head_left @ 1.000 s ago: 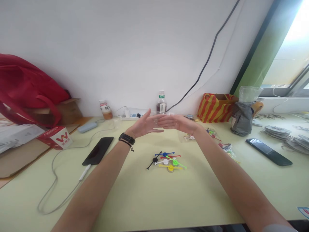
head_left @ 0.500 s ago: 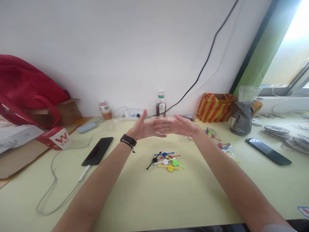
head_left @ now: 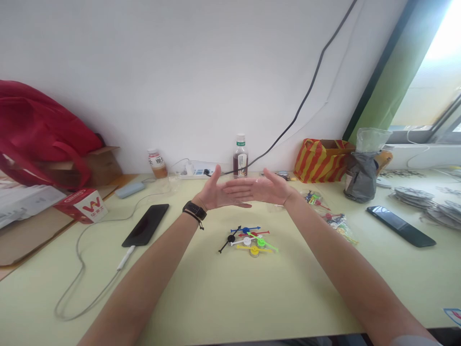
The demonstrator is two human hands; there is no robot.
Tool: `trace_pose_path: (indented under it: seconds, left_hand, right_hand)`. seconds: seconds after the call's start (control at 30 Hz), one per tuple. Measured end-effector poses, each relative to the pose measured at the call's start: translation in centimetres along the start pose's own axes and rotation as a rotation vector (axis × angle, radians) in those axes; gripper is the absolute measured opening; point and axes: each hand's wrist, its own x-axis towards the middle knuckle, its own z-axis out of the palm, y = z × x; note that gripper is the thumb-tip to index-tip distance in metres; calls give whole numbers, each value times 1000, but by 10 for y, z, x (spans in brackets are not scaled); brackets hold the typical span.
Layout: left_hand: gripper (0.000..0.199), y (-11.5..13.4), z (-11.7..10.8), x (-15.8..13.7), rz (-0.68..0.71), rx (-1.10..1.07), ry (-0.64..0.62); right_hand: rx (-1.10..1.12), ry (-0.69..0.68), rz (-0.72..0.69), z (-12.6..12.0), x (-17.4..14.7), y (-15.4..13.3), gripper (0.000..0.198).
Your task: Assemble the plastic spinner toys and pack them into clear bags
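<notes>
My left hand (head_left: 215,194) and my right hand (head_left: 269,190) are raised above the far middle of the table, palms towards me. Their straight fingers overlap and the thumbs point up. Something clear and shiny, like thin plastic film (head_left: 257,181), shows across the fingers and right palm; its outline is hard to make out. Below the hands lie several plastic arrow spinners: black (head_left: 231,239), blue (head_left: 245,230), red (head_left: 264,233), white (head_left: 247,241), green (head_left: 261,242) and yellow (head_left: 254,251). They lie close together, some overlapping, and neither hand touches them.
Bagged colourful spinners (head_left: 338,223) lie right of my right forearm, near a dark phone (head_left: 400,226). Another phone (head_left: 146,225) is plugged into a cable on the left. A dark drink bottle (head_left: 240,156), power strip (head_left: 198,172) and striped bag (head_left: 320,161) line the wall.
Both hands stay overlapped with little movement. They have shifted very slightly lower, and the left wrist a touch to the right. The spinners lie as before.
</notes>
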Motion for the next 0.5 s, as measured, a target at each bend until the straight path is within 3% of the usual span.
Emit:
trace_pose_path:
  seconds: [0.17,0.27,0.4,0.43,0.5]
  left_hand:
    - [111,4,6,2,42,86,102]
    - [105,14,6,4,124,257,246]
    - [78,21,4,7,376,799,669]
    - [76,20,5,7,433,978,723]
    - [83,14,9,9,499,1319,699]
  right_hand:
    - [44,66,78,1,-1,-3,88]
    - [48,120,77,-7,-4,-1,85]
    - [105,276,69,-27,-6,8,80]
    - [125,327,80,-31,-5,12,80]
    - [167,411,114,-37,-3,19,83]
